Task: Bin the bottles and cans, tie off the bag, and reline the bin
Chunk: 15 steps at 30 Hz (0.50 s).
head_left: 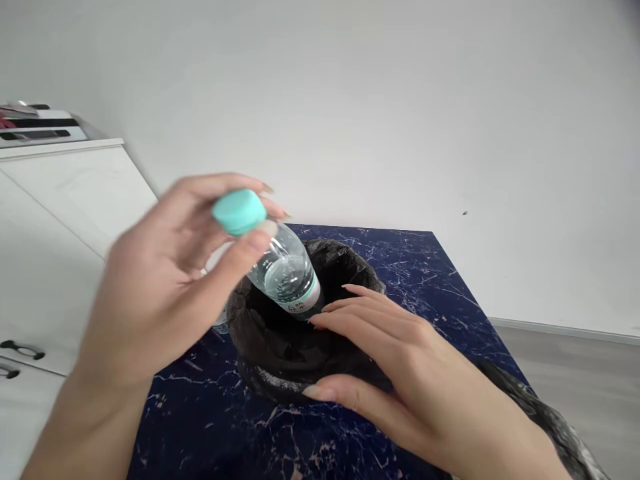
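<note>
My left hand (160, 287) grips the neck of a clear plastic water bottle (285, 270) just below its turquoise cap (239, 211). The bottle is tilted, its lower end down inside a black plastic bag (280, 353) rolled open like a bowl on a dark blue marbled table (420, 267). My right hand (400, 363) rests on the bag's near right rim, fingers on top and thumb against the outside, holding the opening. The bottle's bottom is hidden inside the bag.
White cabinets with dark handles (20, 350) stand at the left, with an appliance (35, 127) on top. A plain white wall is behind. More black bag plastic (555, 420) hangs off the table's right edge above a grey floor.
</note>
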Motion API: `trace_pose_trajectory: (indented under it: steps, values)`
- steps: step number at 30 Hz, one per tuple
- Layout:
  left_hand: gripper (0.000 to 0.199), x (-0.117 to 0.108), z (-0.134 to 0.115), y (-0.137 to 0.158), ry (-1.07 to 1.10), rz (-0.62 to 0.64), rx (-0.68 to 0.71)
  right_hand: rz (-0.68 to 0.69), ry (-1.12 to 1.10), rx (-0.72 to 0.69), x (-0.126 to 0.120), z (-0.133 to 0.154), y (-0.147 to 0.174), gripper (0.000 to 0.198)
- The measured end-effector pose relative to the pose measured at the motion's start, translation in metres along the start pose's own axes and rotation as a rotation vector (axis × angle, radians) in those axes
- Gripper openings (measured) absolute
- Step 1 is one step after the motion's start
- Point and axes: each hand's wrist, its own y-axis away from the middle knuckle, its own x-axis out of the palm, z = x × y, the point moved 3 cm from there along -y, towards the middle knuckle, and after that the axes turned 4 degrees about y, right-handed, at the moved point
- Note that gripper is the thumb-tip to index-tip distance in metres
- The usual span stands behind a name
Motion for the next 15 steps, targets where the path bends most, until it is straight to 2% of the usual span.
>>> trace_pose_trajectory:
  steps: [2, 6, 10, 15]
  values:
    - [0.027, 0.012, -0.005, -0.005, 0.011, 0.14, -0.031, -0.101, -0.038, 0.061, -0.006, -0.004, -0.002, 0.046]
    - [0.027, 0.035, 0.013, -0.011, -0.023, 0.37, -0.143, -0.268, -0.05, 0.242, -0.005, -0.019, -0.005, 0.046]
    - [0.029, 0.048, 0.029, -0.019, -0.041, 0.499, -0.181, -0.235, -0.11, 0.401, 0.01, -0.037, -0.007, 0.055]
    - [0.032, 0.057, 0.043, -0.025, -0.176, 0.621, -0.194, -0.193, -0.145, 0.454, 0.021, -0.048, -0.009, 0.057]
